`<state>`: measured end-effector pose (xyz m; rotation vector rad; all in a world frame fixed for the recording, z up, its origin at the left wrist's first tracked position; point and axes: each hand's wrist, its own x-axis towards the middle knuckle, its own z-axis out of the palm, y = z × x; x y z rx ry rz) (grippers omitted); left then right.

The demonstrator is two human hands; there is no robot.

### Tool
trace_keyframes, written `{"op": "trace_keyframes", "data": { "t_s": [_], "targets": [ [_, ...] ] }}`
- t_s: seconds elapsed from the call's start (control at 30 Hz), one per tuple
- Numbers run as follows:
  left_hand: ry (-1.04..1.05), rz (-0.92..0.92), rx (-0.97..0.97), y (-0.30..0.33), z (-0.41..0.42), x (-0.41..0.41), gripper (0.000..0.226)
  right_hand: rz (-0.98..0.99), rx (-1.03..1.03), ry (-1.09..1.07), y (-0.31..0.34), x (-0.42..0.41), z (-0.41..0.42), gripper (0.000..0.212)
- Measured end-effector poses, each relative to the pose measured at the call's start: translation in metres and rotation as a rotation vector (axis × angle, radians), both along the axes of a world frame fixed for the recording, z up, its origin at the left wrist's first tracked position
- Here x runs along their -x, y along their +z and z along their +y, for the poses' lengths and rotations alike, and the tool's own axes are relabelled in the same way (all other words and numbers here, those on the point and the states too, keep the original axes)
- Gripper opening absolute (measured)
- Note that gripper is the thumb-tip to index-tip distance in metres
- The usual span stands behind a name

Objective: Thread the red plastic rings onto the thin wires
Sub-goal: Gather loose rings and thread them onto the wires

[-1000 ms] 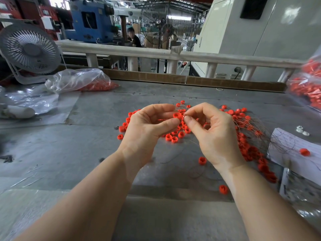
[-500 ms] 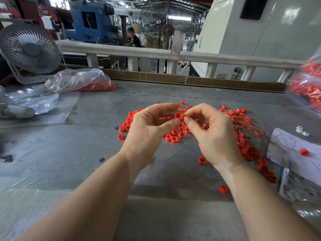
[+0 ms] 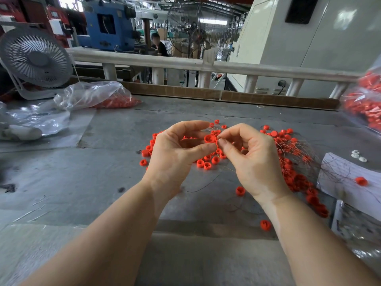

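Above the grey table, my left hand [image 3: 175, 153] pinches a red plastic ring [image 3: 209, 138] between thumb and fingertips. My right hand [image 3: 250, 159] pinches the tip of a thin wire [image 3: 220, 138] right against that ring. Whether the wire's tip is inside the ring is hidden by my fingers. Loose red rings [image 3: 206, 163] lie on the table under my hands. To the right lies a heap of threaded rings on wires [image 3: 294, 176].
A white fan [image 3: 36, 58] and a clear bag of red rings [image 3: 97, 96] sit at the back left. Another bag of red rings [image 3: 365, 104] is at the right edge. White paper [image 3: 346, 182] lies right. A brown ledge [image 3: 226, 96] borders the far side.
My left thumb and fingers have spread a little, so the ring shows more plainly. My right fingertips stay against it. Both hands have barely shifted.
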<state>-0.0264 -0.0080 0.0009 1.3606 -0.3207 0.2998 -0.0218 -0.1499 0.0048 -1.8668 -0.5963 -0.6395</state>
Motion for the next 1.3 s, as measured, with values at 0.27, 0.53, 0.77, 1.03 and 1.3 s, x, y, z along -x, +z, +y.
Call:
{"op": "trace_keyframes", "data": {
  "t_s": [0.27, 0.53, 0.77, 1.03, 1.3],
  "targets": [
    [0.024, -0.009, -0.031, -0.0009, -0.0010, -0.0007, 0.038, -0.001, 0.004, -0.001, 0.0003, 0.0005, 0.0000, 0.024],
    [0.033, -0.023, -0.058, -0.0013, -0.0007, -0.0009, 0.033, -0.012, 0.017, -0.009, 0.0010, 0.0011, -0.0007, 0.028],
    [0.048, -0.031, -0.098, -0.0023, -0.0009, -0.0002, 0.027, -0.034, 0.028, -0.012, -0.0004, -0.0005, -0.0008, 0.022],
    [0.052, -0.049, -0.091, -0.0037, -0.0013, -0.0018, 0.028, -0.053, 0.067, -0.045, -0.0020, -0.0023, -0.0020, 0.021],
    [0.045, -0.040, -0.091, -0.0028, -0.0009, -0.0017, 0.026, -0.073, 0.050, -0.058, -0.0024, -0.0041, -0.0035, 0.024]
  ]
}}
